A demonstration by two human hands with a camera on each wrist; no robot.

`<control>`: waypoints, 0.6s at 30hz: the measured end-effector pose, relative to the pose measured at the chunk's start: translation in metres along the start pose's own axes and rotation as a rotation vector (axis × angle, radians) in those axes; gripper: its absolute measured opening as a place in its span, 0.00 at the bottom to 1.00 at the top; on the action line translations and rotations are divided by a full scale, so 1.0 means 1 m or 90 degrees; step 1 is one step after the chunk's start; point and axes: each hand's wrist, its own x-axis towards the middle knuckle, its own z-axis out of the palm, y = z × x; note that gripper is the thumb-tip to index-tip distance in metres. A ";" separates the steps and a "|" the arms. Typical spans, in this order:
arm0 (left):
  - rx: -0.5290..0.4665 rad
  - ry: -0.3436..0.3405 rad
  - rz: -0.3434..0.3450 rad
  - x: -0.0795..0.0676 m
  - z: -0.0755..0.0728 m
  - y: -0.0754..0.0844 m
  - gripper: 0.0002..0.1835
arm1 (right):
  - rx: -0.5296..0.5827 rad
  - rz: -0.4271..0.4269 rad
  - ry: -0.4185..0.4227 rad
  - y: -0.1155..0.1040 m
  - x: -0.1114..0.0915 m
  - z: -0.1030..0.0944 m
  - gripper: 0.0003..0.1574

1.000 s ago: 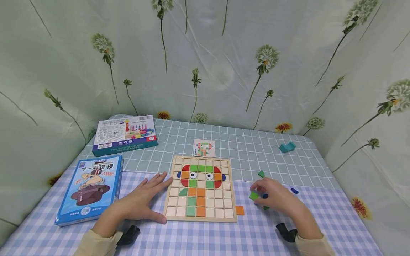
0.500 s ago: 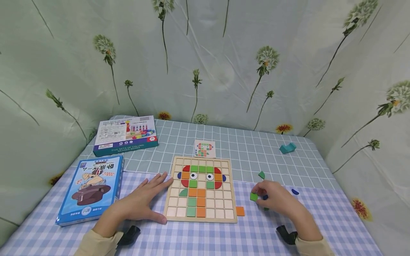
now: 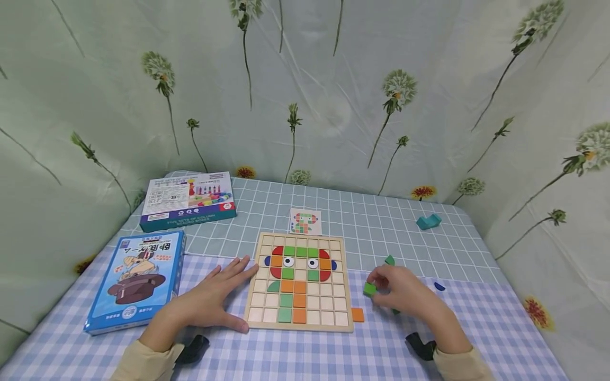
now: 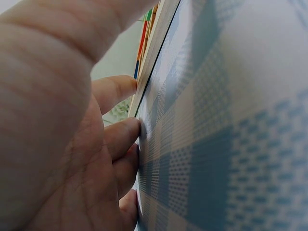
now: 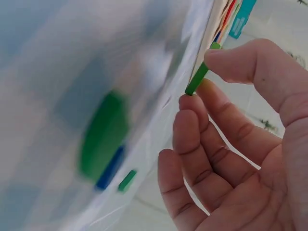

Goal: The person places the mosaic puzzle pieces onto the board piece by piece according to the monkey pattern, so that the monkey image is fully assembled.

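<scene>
My right hand (image 3: 402,290) pinches a green square tile (image 3: 369,289) between thumb and fingers, right of the wooden grid board (image 3: 300,327). In the right wrist view the tile (image 5: 197,79) appears edge-on, apparently clear of the cloth. Fingers spread, my left hand (image 3: 209,299) rests on the cloth with its thumb and a fingertip against the board's left edge. Red, green, orange and blue tiles form a figure with two round eyes on the board. Behind the board lies a picture card (image 3: 305,221) with a similar figure.
An orange tile (image 3: 357,315) lies beside the board's right edge. Around my right hand are a green piece (image 3: 389,260) and a blue piece (image 3: 439,286). A blue box (image 3: 135,283), a bead-game box (image 3: 188,201) and a teal object (image 3: 428,221) stand farther out.
The right hand has taken the green square tile between its fingertips and carried it slightly left toward the board. My left hand keeps its place.
</scene>
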 end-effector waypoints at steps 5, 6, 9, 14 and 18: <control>-0.005 -0.003 -0.001 -0.001 -0.002 0.002 0.67 | 0.008 -0.057 0.002 -0.020 0.011 0.000 0.15; -0.006 -0.003 -0.001 -0.001 -0.002 0.001 0.67 | 0.010 -0.065 -0.001 -0.024 0.014 0.000 0.14; -0.005 -0.001 0.000 -0.001 -0.002 0.001 0.67 | -0.001 -0.097 -0.005 -0.036 0.023 0.004 0.13; -0.004 -0.003 -0.004 0.000 -0.001 0.001 0.67 | -0.012 -0.148 -0.009 -0.053 0.035 0.012 0.14; -0.005 -0.003 -0.006 0.000 -0.001 0.001 0.67 | -0.007 -0.179 -0.015 -0.067 0.043 0.018 0.13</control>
